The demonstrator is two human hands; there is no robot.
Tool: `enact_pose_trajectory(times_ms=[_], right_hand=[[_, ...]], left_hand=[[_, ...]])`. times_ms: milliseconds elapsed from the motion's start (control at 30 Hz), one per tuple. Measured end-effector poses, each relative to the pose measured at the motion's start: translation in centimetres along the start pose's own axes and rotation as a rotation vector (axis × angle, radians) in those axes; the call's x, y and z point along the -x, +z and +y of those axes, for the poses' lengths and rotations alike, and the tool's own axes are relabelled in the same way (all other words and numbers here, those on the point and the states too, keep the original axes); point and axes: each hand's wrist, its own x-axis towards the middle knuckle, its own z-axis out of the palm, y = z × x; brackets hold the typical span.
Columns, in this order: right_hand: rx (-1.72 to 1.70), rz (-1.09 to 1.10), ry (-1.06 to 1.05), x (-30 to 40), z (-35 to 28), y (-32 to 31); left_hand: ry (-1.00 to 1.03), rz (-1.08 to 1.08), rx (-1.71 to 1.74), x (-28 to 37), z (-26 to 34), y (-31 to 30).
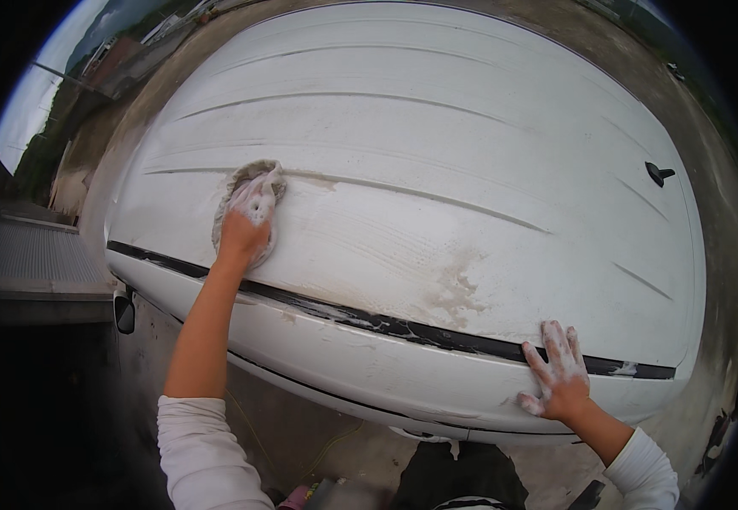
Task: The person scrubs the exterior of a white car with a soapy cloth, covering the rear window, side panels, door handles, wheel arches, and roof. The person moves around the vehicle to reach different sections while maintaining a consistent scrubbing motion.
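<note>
The white roof of a vehicle (369, 146) fills most of the view, with raised ribs and brownish dirt patches. On its left part, my left hand (249, 210), covered in suds, presses a wet greyish washing cloth or mitt (273, 185) against the panel. My right hand (558, 376), also soapy, rests with spread fingers on the roof's near edge, across the black roof strip (458, 339). Nothing is held in it. Foam clings to parts of the strip.
A black roof antenna (660, 173) stands at the right end of the roof. The side mirror (124, 311) sticks out at the lower left. A thin yellow hose or cord (327, 448) lies on the ground. Beyond the left side is a corrugated roof (37, 252).
</note>
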Motion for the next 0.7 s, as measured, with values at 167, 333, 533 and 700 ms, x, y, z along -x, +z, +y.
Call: enact_pose_trajectory(times_ms=[167, 333, 533, 700], right_hand=[[-0.016, 0.041, -0.055, -0.7, -0.2, -0.2], [0.006, 0.053, -0.048, -0.5, -0.5, 0.0], [0.013, 0.072, -0.035, -0.4, -0.6, 0.1], [-0.063, 0.002, -0.026, 0.1, -0.3, -0.6]], left_hand=[[-0.042, 0.056, -0.008, -0.5, -0.2, -0.4], [0.175, -0.035, 0.266, 0.7, 18.3, 5.4], [0.340, -0.256, 0.360, 4.1, 31.6, 9.2], [-0.071, -0.189, -0.065, 3.0, 11.7, 2.5]])
